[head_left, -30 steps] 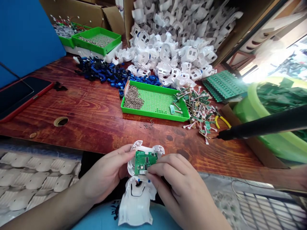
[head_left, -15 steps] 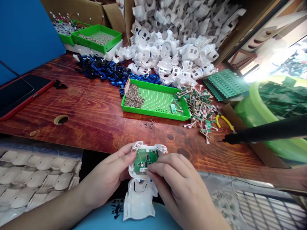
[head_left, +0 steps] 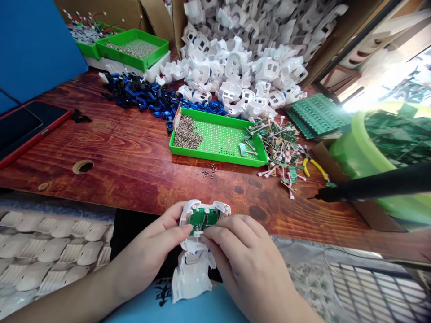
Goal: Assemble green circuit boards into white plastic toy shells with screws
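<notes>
Between my hands, just in front of the table edge, is a white plastic housing (head_left: 191,244) with a green circuit board (head_left: 203,220) seated in its upper part. A white curved shell section (head_left: 192,278) hangs below it over blue cloth. My left hand (head_left: 158,240) is closed around the housing's left side, its thumb pressing at the board's lower left corner. My right hand (head_left: 240,244) is at the board's lower right, with thumb and fingers pinched beside a small white connector (head_left: 198,233). Whatever lies between those right fingertips is hidden.
A green tray (head_left: 218,158) holds small screws; loose screws (head_left: 209,171) lie before it. White housings (head_left: 232,67) and blue-black parts (head_left: 141,96) pile behind. At right are wired boards (head_left: 283,143), yellow-handled pliers (head_left: 318,168), a black screwdriver-like tool (head_left: 370,183) and a light-green tub (head_left: 350,139).
The housing has tilted and shifted slightly left. My left thumb has slid down from the board's upper left to its lower left corner. My right hand keeps its pinch near the connector.
</notes>
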`<state>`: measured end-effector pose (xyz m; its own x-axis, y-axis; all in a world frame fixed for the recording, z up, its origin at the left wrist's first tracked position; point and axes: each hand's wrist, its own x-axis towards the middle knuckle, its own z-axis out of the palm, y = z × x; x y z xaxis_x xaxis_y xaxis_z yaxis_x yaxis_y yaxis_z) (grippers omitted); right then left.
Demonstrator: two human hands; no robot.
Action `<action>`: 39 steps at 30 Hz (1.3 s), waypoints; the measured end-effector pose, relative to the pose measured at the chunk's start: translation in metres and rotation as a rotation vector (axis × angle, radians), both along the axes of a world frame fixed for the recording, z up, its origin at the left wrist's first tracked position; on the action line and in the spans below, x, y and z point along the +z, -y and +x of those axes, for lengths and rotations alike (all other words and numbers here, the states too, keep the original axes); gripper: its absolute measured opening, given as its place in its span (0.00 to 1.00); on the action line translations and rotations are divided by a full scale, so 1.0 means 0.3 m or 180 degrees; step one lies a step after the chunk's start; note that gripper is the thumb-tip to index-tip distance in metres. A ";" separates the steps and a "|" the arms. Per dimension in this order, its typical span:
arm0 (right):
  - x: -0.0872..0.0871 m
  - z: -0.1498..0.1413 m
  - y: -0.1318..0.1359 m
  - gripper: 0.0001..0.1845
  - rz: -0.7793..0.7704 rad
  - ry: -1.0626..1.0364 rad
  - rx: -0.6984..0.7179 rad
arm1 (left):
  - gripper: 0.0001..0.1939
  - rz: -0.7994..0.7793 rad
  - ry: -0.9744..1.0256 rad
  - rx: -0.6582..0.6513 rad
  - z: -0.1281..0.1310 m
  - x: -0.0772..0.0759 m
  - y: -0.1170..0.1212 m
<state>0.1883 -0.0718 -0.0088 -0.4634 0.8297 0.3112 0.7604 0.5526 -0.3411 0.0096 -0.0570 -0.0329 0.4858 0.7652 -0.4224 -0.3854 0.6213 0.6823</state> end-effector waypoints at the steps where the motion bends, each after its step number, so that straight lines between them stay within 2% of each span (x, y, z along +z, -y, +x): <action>1: -0.003 -0.001 0.001 0.07 0.0009 0.0013 0.0006 | 0.15 0.0035 -0.0075 -0.0003 -0.002 -0.001 0.002; 8: -0.033 -0.014 0.013 0.08 0.0187 0.0135 0.0042 | 0.16 -0.0026 -0.0358 0.0190 0.016 -0.013 0.003; 13: -0.033 -0.023 0.016 0.12 0.0321 0.0186 0.0040 | 0.16 -0.0108 -0.0557 0.0331 0.028 0.006 0.002; 21: -0.042 -0.030 0.022 0.11 0.0321 0.0135 0.0021 | 0.11 0.0006 -0.0708 0.0519 0.034 0.003 0.006; 25: -0.047 -0.032 0.027 0.09 0.0361 0.0051 -0.0092 | 0.09 0.0252 -0.0810 0.0382 0.033 0.014 0.000; 29: -0.032 -0.003 0.037 0.11 0.0361 -0.0573 -0.0029 | 0.10 0.0358 -0.0917 0.0372 0.021 0.021 0.005; 31: -0.032 0.023 0.041 0.14 0.0294 -0.1230 -0.0328 | 0.11 0.0221 -0.0924 0.0503 0.017 0.016 0.008; 32: -0.036 0.035 0.041 0.15 0.0116 -0.1556 -0.0558 | 0.12 0.0156 -0.0919 0.0564 0.017 0.013 0.009; 34: -0.046 0.049 0.037 0.17 -0.0621 -0.2107 -0.0856 | 0.12 0.0108 -0.0900 0.0645 0.020 0.006 0.009; 37: -0.056 0.033 0.025 0.19 -0.2112 -0.2589 -0.0640 | 0.12 0.0191 -0.0962 0.0612 0.027 0.004 0.011; 39: -0.055 0.006 0.017 0.15 -0.2656 -0.2860 -0.0554 | 0.12 0.0291 -0.1046 0.0566 0.029 0.007 0.016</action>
